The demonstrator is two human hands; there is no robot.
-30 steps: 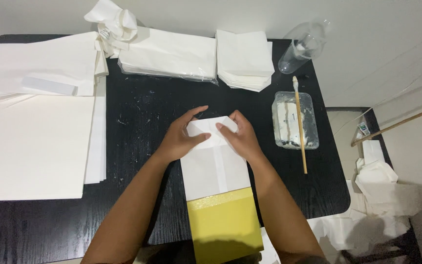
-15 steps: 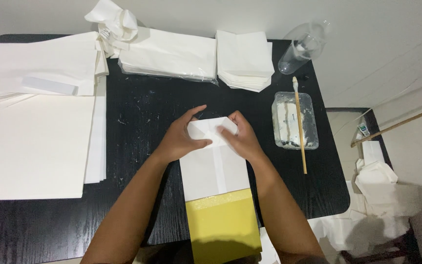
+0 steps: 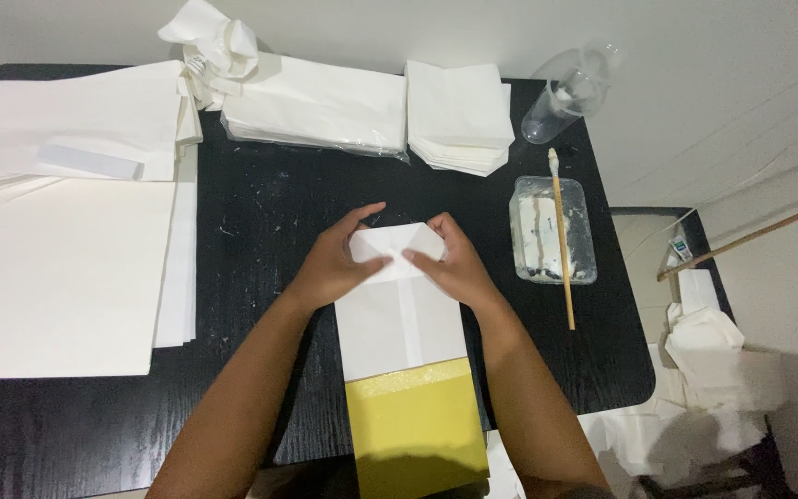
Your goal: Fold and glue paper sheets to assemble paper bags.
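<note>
A flat white paper bag (image 3: 401, 319) with a yellow lower band (image 3: 416, 434) lies lengthwise on the black table (image 3: 260, 212). Its far end is folded into angled flaps. My left hand (image 3: 334, 263) presses on the left flap, thumb and fingers spread around the fold. My right hand (image 3: 454, 263) presses on the right flap, fingertips meeting the left hand's near the middle crease. Both hands lie flat on the paper and grip nothing else.
Large white sheets (image 3: 57, 268) cover the table's left side. Stacks of white paper (image 3: 316, 106) and folded pieces (image 3: 459, 115) sit at the back. To the right stand a clear tray of glue (image 3: 551, 231) with a stick brush (image 3: 561, 236) and a clear plastic bottle (image 3: 570, 92).
The hands have stayed on the folded end of the bag, only shifting slightly as they press the flaps down.
</note>
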